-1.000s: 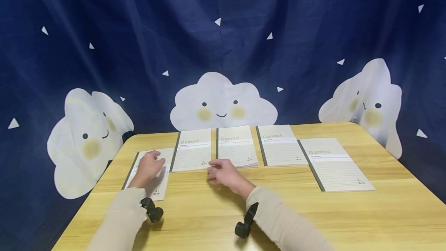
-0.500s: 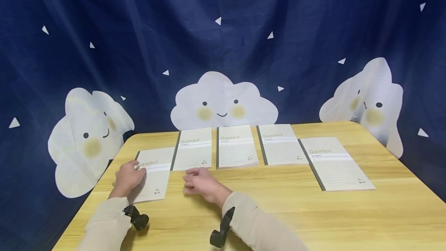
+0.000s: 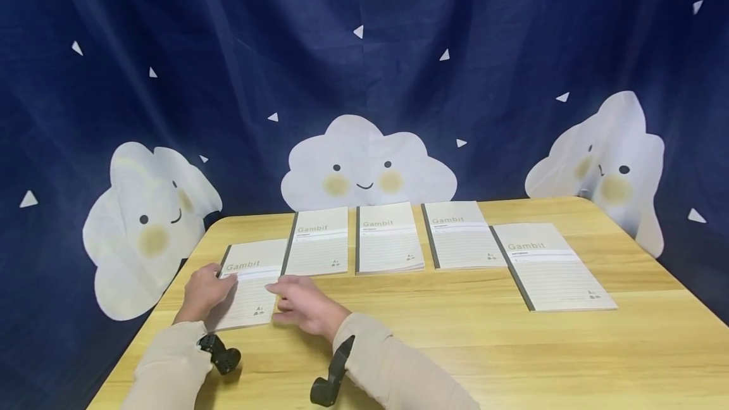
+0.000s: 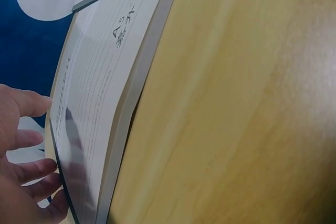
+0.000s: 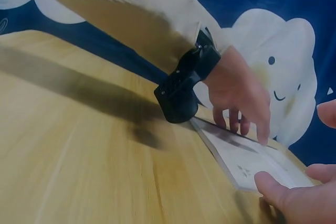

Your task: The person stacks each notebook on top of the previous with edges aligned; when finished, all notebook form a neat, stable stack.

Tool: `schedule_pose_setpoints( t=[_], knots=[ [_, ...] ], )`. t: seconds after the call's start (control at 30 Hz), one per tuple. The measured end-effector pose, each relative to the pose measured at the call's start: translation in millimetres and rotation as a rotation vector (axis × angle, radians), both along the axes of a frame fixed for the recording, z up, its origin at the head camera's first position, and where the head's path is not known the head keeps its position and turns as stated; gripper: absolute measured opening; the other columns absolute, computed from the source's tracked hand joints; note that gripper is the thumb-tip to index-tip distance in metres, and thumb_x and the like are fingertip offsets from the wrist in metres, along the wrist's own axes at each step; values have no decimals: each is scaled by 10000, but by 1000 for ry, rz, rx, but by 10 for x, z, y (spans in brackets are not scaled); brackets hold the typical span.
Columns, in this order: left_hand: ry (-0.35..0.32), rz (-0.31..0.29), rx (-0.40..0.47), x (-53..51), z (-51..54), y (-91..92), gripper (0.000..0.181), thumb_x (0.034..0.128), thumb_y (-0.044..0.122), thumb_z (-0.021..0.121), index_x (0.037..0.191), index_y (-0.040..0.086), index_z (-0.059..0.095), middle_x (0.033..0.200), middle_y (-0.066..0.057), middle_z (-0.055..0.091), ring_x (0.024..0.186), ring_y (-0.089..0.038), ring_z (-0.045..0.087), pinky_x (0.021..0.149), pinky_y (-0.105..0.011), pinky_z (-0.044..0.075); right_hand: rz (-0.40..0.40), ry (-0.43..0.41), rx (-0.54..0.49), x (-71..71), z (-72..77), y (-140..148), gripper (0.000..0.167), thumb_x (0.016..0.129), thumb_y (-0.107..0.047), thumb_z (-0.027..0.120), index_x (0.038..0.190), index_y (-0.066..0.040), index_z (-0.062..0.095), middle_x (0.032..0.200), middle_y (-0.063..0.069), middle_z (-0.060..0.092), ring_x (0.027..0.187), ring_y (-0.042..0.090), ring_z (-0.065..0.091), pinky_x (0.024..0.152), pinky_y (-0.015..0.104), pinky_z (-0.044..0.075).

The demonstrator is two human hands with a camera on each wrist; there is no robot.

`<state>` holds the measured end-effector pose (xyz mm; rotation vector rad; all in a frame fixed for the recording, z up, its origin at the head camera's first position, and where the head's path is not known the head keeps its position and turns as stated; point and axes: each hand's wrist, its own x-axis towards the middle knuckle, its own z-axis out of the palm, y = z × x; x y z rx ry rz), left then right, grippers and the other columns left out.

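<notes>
The leftmost Gambit notebook (image 3: 249, 299), pale with a dark spine, lies flat between both hands. At its spine side is my left hand (image 3: 199, 294); in the left wrist view the fingers of this hand (image 4: 23, 166) are spread along the dark edge, the thumb above the cover. My right hand (image 3: 304, 304) is at the notebook's right edge, its fingers spread and pointing left. In the right wrist view, the thumb of the right hand (image 5: 310, 198) lies near the cover's corner; whether it touches cannot be told.
Several matching notebooks lie to the right: one beside it (image 3: 316, 255), two in the middle (image 3: 390, 252) (image 3: 464, 248), and one nearer the right side (image 3: 560, 277). All rest on a wooden table (image 3: 512, 359). A dark blue curtain (image 3: 364, 62) with clouds hangs behind.
My left hand has moved from over the leftmost notebook to its spine side. The right hand has come left, from below the middle notebooks to that notebook's right edge.
</notes>
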<state>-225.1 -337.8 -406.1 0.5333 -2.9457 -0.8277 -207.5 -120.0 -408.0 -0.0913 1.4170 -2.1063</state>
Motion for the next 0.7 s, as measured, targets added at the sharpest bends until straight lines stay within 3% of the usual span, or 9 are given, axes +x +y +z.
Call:
schedule_pose_setpoints(
  t=[0.1,0.23,0.33,0.43,0.6,0.7],
  knots=[
    [-1,6,6,0,3,-6,537,887,233,519,1274,-132,440,1174,-345,513,932,-376,528,648,-363,465,12,-17,-27,-6,-6,-46,540,880,-128,615,1335,76,407,1363,328,347,1221,475,435,955,552,446],
    [-13,15,30,8,9,-22,561,902,240,519,1306,-133,407,1208,-351,486,970,-388,512,710,-420,473,5,-35,-53,4,-12,-78,558,882,-118,599,1350,90,379,1296,272,387,1085,349,519,961,536,448],
    [-20,23,52,17,6,-38,572,908,239,517,1323,-134,389,1229,-352,470,987,-390,503,720,-418,475,-30,-47,-46,8,-13,-82,635,878,-106,602,1402,93,304,1358,329,325,1161,429,465,944,525,465],
    [-24,34,72,27,4,-61,599,909,243,516,1337,-146,360,1260,-364,437,1010,-400,493,728,-417,483,-53,-54,-42,4,-23,-78,609,878,-102,600,1383,100,328,1381,375,277,1236,535,373,921,508,487],
    [-31,61,101,26,-12,-123,658,912,284,516,1355,-160,317,1329,-384,363,1107,-451,454,850,-523,464,-73,-68,-54,-7,-51,-74,596,865,-104,608,1359,108,349,1285,281,356,1137,428,473,906,463,510],
    [-29,83,115,22,-30,-166,662,911,299,517,1349,-161,327,1341,-380,357,1147,-469,434,911,-556,429,-84,-72,-55,-9,-58,-72,605,860,-109,614,1358,108,349,1280,292,379,1093,393,494,906,444,513]
  ],
)
